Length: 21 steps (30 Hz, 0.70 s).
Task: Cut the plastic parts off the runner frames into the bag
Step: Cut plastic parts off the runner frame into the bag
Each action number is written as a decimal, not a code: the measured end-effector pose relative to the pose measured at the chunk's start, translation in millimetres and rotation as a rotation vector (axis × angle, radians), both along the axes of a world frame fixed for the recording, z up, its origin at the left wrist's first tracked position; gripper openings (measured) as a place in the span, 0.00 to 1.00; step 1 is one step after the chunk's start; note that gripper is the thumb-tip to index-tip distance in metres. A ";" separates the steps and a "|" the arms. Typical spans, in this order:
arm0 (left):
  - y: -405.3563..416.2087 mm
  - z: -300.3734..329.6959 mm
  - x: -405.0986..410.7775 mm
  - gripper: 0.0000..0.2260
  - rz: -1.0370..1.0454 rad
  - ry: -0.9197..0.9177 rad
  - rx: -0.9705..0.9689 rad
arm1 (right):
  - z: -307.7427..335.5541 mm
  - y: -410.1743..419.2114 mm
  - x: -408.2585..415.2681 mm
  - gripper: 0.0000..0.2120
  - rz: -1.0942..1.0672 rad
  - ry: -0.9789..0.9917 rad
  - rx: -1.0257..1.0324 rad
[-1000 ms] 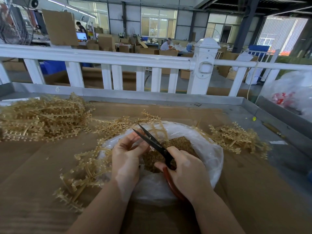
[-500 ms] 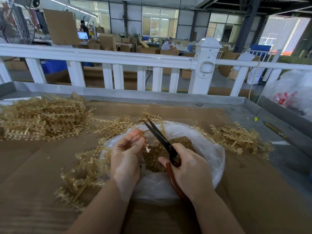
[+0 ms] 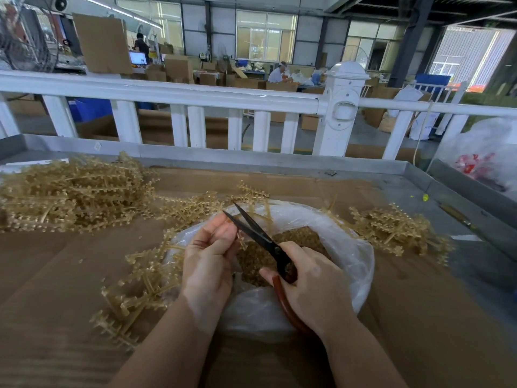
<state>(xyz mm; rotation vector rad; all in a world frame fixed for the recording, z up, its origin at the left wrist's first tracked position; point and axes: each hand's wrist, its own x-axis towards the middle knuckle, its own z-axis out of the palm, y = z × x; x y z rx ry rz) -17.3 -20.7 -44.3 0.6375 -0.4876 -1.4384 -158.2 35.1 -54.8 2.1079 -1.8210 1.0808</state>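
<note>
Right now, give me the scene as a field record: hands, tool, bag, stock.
left hand: pinches a small runner piece over the bag mouth
right hand: grips the scissors by the red-brown handles
scissors: blades parted, tips up and to the left, next to the piece
bag: clear plastic, open, holds cut parts
uncut stock: big pile of runner frames far left; more frames beside the left hand
right pile: frames right of the bag
surface: brown cardboard

Daylight from the far windows (image 3: 265, 37) overexposes them; the worktop (image 3: 56, 275) sits dimmer, edges bowed by wide-angle distortion and softly blurred.
</note>
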 end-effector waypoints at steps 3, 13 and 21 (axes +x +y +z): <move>1.2 0.2 0.0 0.11 -0.022 -0.004 -0.013 | 0.1 0.1 0.0 0.19 0.014 -0.003 -0.001; -0.1 -2.8 -0.7 0.09 -0.063 -0.044 -0.035 | -0.9 -1.5 1.3 0.21 -0.028 0.022 -0.023; 1.3 -0.4 -1.3 0.09 -0.072 -0.058 -0.047 | 1.2 -0.6 3.1 0.23 -0.103 0.072 -0.042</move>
